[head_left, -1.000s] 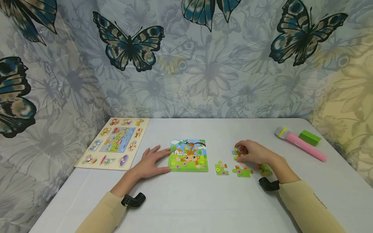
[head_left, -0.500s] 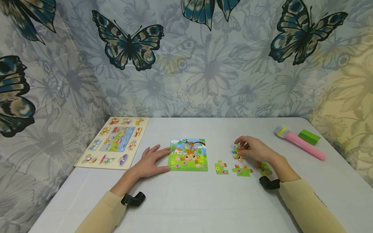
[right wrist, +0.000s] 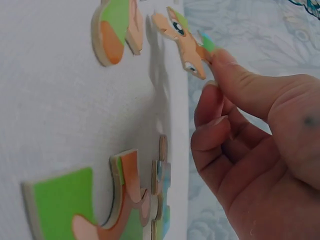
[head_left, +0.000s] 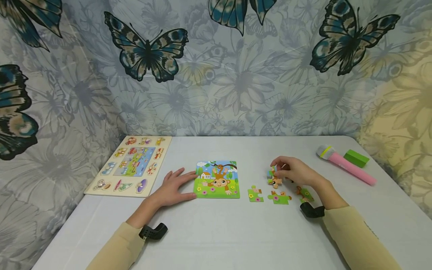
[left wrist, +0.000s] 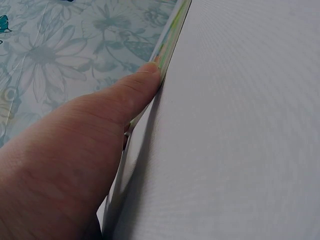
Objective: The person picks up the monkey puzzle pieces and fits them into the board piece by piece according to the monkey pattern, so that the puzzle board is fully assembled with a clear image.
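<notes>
My right hand (head_left: 298, 171) pinches a jigsaw puzzle piece (right wrist: 187, 47) between thumb and fingers. Part of a brown monkey face with eyes is printed on it, and it is held tilted over the table. Below and around that hand lie loose puzzle pieces: a green one with flowers (head_left: 255, 195), a wider green one (head_left: 280, 198) and a green-and-brown one (head_left: 306, 194) by the wrist. The hand partly hides others. My left hand (head_left: 173, 190) rests on the table with fingers spread, thumb and index finger touching the left edge of a square monkey picture puzzle (head_left: 217, 180).
On the left lies a large wooden peg puzzle board (head_left: 135, 161) with animal and toy shapes. At the back right are a pink toy microphone (head_left: 351, 168) and a green block (head_left: 356, 158). Butterfly-patterned cloth (head_left: 236, 75) hangs behind the white table (head_left: 216, 232).
My right hand has turned and lifted the puzzle piece slightly, so more of its monkey face shows. My left hand keeps its place at the picture puzzle's edge.
</notes>
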Demonstrator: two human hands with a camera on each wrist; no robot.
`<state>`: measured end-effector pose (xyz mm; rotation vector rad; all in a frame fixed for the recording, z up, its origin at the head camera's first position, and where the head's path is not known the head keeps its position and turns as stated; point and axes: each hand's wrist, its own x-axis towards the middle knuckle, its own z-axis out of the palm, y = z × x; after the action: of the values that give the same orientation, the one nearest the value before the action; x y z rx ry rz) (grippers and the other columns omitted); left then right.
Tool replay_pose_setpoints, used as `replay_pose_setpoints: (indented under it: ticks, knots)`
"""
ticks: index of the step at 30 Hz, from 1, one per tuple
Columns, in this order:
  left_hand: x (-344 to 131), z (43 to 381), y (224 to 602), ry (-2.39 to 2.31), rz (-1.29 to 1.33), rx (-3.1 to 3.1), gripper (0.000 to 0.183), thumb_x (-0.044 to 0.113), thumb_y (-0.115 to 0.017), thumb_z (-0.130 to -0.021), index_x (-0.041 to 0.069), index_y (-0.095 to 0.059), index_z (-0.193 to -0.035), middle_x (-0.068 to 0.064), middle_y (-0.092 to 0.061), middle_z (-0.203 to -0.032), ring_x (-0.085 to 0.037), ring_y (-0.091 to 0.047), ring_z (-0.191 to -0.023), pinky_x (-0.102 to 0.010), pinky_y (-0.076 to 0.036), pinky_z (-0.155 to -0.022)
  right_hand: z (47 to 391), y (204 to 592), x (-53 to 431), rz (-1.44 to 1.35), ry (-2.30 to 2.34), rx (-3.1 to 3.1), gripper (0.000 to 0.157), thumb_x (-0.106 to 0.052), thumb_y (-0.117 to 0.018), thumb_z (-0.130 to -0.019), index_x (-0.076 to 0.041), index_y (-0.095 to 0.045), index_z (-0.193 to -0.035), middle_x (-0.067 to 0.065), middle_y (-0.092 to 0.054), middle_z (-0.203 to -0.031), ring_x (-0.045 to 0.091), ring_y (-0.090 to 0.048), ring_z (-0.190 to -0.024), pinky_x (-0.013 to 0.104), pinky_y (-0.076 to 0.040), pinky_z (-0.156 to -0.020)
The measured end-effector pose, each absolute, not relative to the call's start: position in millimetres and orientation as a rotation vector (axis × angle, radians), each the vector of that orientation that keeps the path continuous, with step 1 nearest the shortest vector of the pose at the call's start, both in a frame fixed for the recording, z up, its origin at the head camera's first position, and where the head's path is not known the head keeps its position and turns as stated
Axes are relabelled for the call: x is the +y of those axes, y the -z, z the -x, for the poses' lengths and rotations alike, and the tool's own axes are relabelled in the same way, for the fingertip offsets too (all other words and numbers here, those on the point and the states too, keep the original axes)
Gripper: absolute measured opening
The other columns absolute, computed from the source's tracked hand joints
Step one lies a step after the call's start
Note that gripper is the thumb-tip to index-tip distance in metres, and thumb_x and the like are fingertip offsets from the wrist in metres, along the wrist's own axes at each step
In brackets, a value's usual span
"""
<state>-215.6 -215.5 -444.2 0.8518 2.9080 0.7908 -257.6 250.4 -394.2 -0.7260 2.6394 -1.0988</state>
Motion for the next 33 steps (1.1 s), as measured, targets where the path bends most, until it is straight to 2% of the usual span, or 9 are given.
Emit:
replay_pose_setpoints:
  ticks: [14,23,33]
  knots:
    - [-216.9,216.1,444.5,-0.793,-0.870,2.909,0.068,0.050,-0.072,-0.090,0.018,-0.055,-0.147,-0.002,-0.045,-0.155,-0.041,-0.021,-0.149,-0.069,-0.004,-0.113,260.1,389.3,211.4,0.814,1.185,2.583,0.027,-0.011,-0.072,-0.095,0.001,-0.063,-0.118,0.007,-0.055,-0.093,0.027,-0.060,-0.077,0.028,-0.047,-0.069]
    - [-216.7,216.9,443.8,-0.785,-0.860,2.911,0.069,0.051,-0.072,-0.089,0.018,-0.055,-0.147,-0.002,-0.045,-0.156,-0.040,-0.021,-0.149,-0.068,-0.004,-0.113,267.5,386.4,169.0,0.894,1.231,2.531,0.025,-0.008,-0.071,-0.095,0.002,-0.063,-0.116,0.007,-0.055,-0.092,0.022,-0.056,-0.073,0.028,-0.044,-0.066]
    - [-216.2,216.9,445.4,-0.798,-0.868,2.920,0.068,0.050,-0.072,-0.090,0.016,-0.056,-0.146,-0.004,-0.047,-0.154,-0.042,-0.022,-0.148,-0.069,-0.005,-0.113,270.5,389.6,122.2,0.949,1.218,2.473,0.025,-0.007,-0.071,-0.096,0.002,-0.062,-0.117,0.005,-0.057,-0.092,0.024,-0.060,-0.075,0.030,-0.046,-0.066]
